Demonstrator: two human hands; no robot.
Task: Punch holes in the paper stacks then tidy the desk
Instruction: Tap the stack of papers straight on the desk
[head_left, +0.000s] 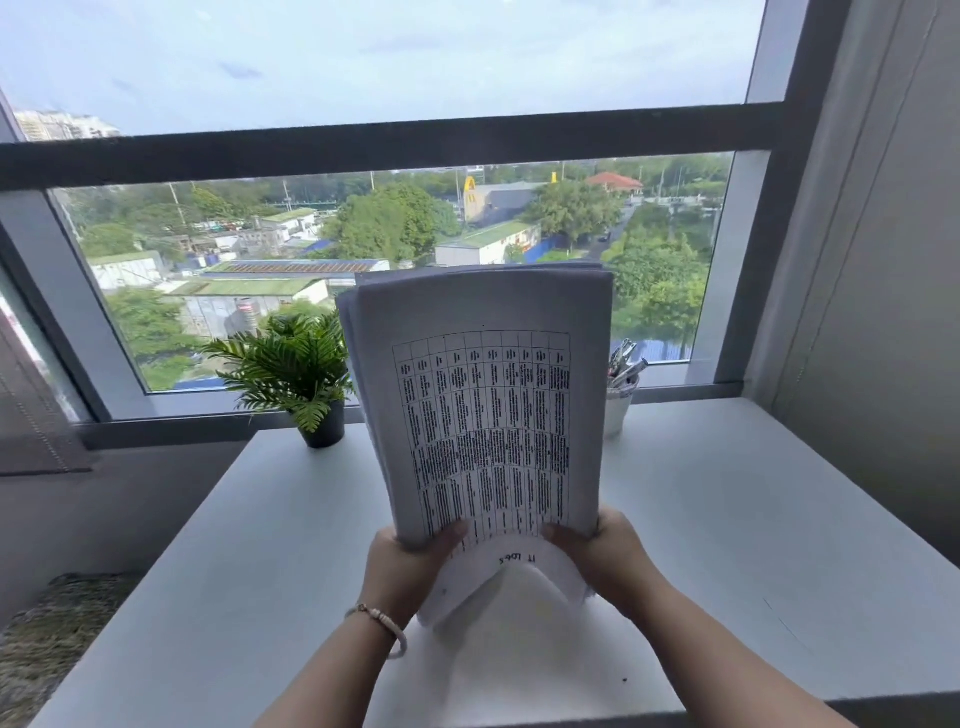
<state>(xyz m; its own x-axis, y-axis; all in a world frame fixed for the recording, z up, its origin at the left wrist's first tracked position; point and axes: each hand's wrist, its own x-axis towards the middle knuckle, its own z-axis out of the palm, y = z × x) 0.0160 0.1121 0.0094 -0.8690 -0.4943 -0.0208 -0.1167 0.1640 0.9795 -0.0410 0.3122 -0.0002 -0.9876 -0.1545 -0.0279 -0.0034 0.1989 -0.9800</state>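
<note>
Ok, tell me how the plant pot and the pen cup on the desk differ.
The plant pot is dark, while the pen cup is white. The plant pot holds a green fern-like plant and stands left of the paper stack; the pen cup holds pens and markers and stands right of it, partly hidden behind the paper. Both stand upright at the back of the white desk, near the window.

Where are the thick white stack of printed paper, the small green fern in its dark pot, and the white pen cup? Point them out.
thick white paper stack (483, 415), head view, on the printed table.
green potted fern (291, 364), head view, on the fronds.
white pen cup (618, 410), head view, on the cup's side.
</note>
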